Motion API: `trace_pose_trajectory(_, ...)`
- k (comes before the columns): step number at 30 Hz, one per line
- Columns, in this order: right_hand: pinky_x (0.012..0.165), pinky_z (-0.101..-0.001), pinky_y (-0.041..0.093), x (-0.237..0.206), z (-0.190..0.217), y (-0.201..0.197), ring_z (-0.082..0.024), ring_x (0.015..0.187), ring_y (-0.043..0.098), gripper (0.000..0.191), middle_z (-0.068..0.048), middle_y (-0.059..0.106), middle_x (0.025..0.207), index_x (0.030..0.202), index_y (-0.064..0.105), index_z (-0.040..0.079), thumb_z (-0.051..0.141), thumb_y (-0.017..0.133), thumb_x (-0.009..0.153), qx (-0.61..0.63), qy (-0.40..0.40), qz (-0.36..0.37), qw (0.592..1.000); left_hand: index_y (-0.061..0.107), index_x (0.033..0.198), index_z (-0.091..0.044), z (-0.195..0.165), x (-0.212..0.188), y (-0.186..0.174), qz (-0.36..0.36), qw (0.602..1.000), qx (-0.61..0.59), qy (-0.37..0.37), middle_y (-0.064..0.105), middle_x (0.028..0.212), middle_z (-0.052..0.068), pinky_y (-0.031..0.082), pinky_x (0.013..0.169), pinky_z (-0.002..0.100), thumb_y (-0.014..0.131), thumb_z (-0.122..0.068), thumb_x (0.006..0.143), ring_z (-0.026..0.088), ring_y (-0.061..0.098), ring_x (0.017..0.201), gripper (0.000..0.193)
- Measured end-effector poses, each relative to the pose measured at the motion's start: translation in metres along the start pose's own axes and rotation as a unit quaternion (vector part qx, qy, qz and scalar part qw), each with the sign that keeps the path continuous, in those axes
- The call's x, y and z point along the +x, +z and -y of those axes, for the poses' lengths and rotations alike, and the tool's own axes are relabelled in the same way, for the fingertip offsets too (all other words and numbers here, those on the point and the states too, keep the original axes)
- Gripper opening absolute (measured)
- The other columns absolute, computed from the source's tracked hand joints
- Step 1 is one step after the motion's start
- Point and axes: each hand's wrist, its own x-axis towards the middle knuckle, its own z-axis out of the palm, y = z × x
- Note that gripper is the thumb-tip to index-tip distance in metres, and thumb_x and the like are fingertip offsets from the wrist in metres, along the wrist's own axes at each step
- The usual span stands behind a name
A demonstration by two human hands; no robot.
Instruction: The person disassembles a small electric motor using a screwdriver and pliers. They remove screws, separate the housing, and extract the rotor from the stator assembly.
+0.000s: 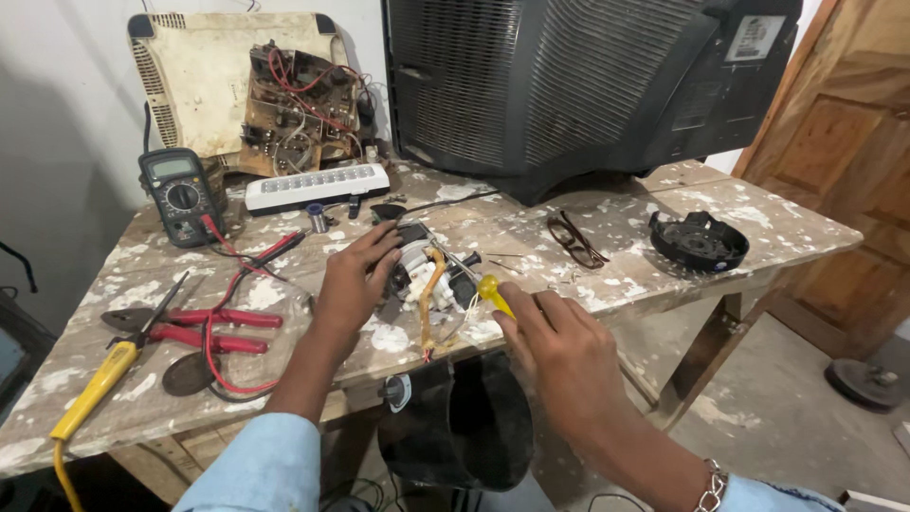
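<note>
Head view shows a paint-spattered wooden workbench with a small electric motor assembly lying near its front edge, between the two hands. The assembly is white and black, with an orange wire looping over it.

The left hand rests on the left side of the assembly, fingers curled around its housing and pressed against it, bracing it on the bench. The right hand holds a yellow-handled screwdriver: thumb and forefinger pinch the handle, the other fingers folded beneath. The tool points toward the right side of the assembly; its tip is too small to tell exactly where it sits.

Judgement: the step in hand appears to be working a fastener or terminal on the motor with the screwdriver while the other hand holds the unit still. The next move would call for a firm brace from the left hand and a tool kept in line with the fastener, since the loose orange wire lies close to the working area.

Also on the bench:
- a digital multimeter with red and black leads, at left rear;
- red-handled pliers and a yellow-handled tool, at left front;
- a pair of spectacles and a black round plastic part, at right;
- a dark television casing behind.
</note>
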Motion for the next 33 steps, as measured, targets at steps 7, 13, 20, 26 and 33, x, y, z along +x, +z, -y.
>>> trace_pose_trajectory(7, 0.088, -0.0445, 0.055, 0.003, 0.008, -0.019, -0.037, 0.11, 0.06, 0.064, -0.02, 0.061, 0.125, 0.128, 0.061, 0.0, -0.016, 0.064, 0.066, 0.033, -0.118, -0.09, 0.988, 0.075, 0.114, -0.001, -0.053, -0.016, -0.001, -0.123, 0.991, 0.045, 0.024, 0.073, 0.123, 0.015, 0.057, 0.09, 0.037, 0.071, -0.01, 0.094, 0.031, 0.073, 0.105, 0.022)
trace_pose_trajectory(13, 0.091, -0.0493, 0.05, -0.005, 0.017, -0.013, -0.045, 0.118, 0.052, 0.065, -0.026, 0.045, 0.128, 0.132, 0.053, 0.004, -0.011, 0.064, 0.069, 0.036, -0.064, -0.036, 0.997, 0.082, 0.098, -0.004, -0.159, -0.089, 0.014, -0.069, 0.897, -0.186, -0.395, 0.078, 0.073, 0.014, 0.058, 0.053, 0.034, 0.068, -0.025, 0.094, 0.021, 0.072, 0.057, 0.026)
trace_pose_trajectory(20, 0.096, -0.0511, 0.047, -0.01, 0.012, -0.007, -0.043, 0.118, 0.049, 0.047, -0.024, 0.047, 0.123, 0.12, 0.053, 0.004, -0.002, 0.067, 0.076, 0.059, -0.074, -0.036, 0.995, 0.076, 0.091, -0.003, -0.171, -0.071, 0.031, 0.028, 0.735, -0.52, -0.434, 0.071, 0.074, 0.003, 0.053, 0.054, 0.024, 0.072, -0.034, 0.09, 0.01, 0.064, 0.058, 0.031)
trace_pose_trajectory(26, 0.102, -0.053, 0.046, -0.015, 0.01, -0.002, -0.041, 0.117, 0.05, 0.055, -0.02, 0.047, 0.123, 0.133, 0.054, 0.005, -0.001, 0.064, 0.079, -0.027, -0.134, -0.036, 0.99, 0.069, 0.076, -0.001, -0.141, -0.066, 0.063, 0.02, 0.75, -0.504, -0.428, 0.059, 0.062, 0.0, 0.041, 0.046, 0.022, 0.076, -0.034, 0.093, 0.008, 0.051, 0.05, 0.038)
trace_pose_trajectory(33, 0.079, -0.0428, 0.057, -0.014, -0.003, -0.013, -0.024, 0.095, 0.069, 0.048, -0.01, 0.067, 0.103, 0.131, 0.055, 0.005, 0.027, 0.072, 0.092, 0.318, 0.142, 0.084, 0.934, 0.065, 0.074, -0.004, -0.112, -0.072, 0.081, 0.028, 0.71, -0.562, -0.424, 0.058, 0.062, 0.0, 0.038, 0.044, 0.021, 0.073, -0.025, 0.095, 0.008, 0.051, 0.049, 0.03)
